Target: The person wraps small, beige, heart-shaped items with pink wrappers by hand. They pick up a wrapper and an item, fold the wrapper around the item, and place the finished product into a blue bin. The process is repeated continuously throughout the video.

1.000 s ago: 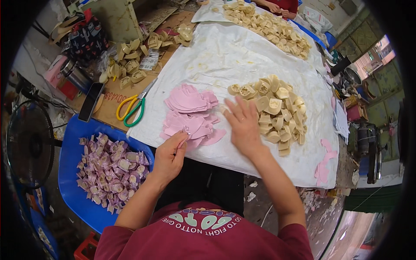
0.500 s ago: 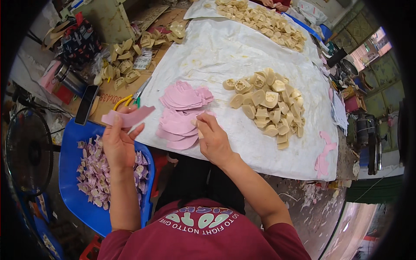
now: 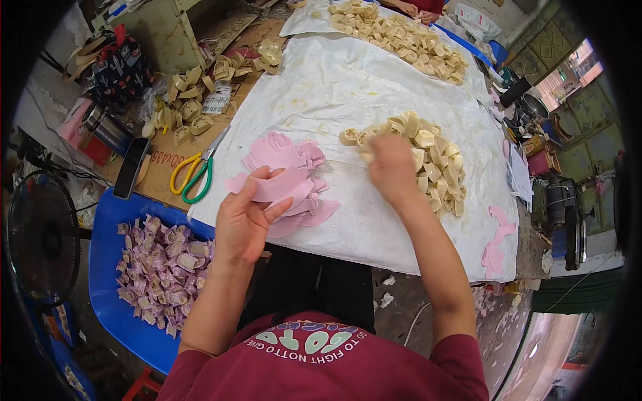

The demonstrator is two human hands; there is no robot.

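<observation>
My left hand (image 3: 242,219) pinches a curved pink sheet piece (image 3: 289,183) between thumb and fingers, palm turned up. It hovers over the near part of a stack of similar pink cut pieces (image 3: 273,151), overlapping it in view. My right hand (image 3: 394,172) reaches to the left side of a heap of cream-coloured, cup-like moulded parts (image 3: 435,164). Its fingers point down at the parts; motion blur and the back of the hand hide whether they grip one.
Left of the white table cover (image 3: 334,87) lie scissors (image 3: 194,175) with yellow and green handles and a phone (image 3: 132,167). A blue tub (image 3: 110,294) below holds pink-wrapped parts. Another cream heap (image 3: 401,40) lies at the far end, near another person's hands (image 3: 426,16).
My left hand has brought its pink piece rightward, from above the scissors to the pink stack. My right hand has left the stack and moved right and away to the cream heap.
</observation>
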